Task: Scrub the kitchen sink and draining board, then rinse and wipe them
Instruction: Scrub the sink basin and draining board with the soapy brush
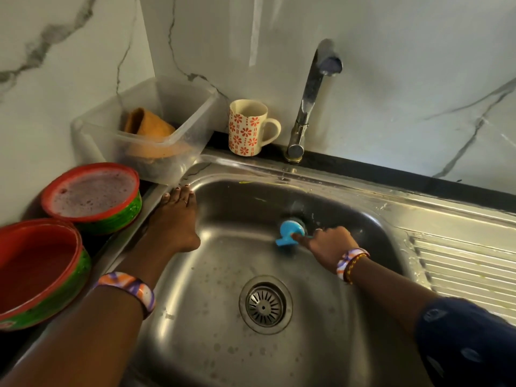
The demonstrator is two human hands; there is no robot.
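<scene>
Steel sink (212,325), wet, spotted with droplets; drain strainer (265,305) in the floor of the basin, nearer the front. Right hand (331,245) down inside the basin toward the back wall, fingers (321,233) curled around a blue scrub brush (290,232), grasping it. Brush head against the back slope of the basin, just below the tap line. Beaded bracelets (350,263) on the right wrist, dark patterned sleeve (469,339) further up the arm.

Left hand (174,223) flat on the sink's left rim, fingers (178,194) straight and released, holding nothing, thumb hanging over the basin edge. Ring on one finger. Purple, orange and white bangle (131,287) on the left wrist.

Draining board (460,263) right of the basin, ribbed, wet, with faint foam along its inner edge. Tap (310,99) upright behind the basin, spout toward the camera; cannot tell any water flow.

Mug (247,127) with red flower print on the dark counter (391,171) ledge left of the tap, handle to the right. Clear plastic tub (156,129) in the back left corner with brown cups (148,125) inside. Two red and green bowls (95,195) left of the sink, the farther one full of foamy purplish liquid, the nearer one (42,272) with dark liquid. Marble wall (391,65) behind.
</scene>
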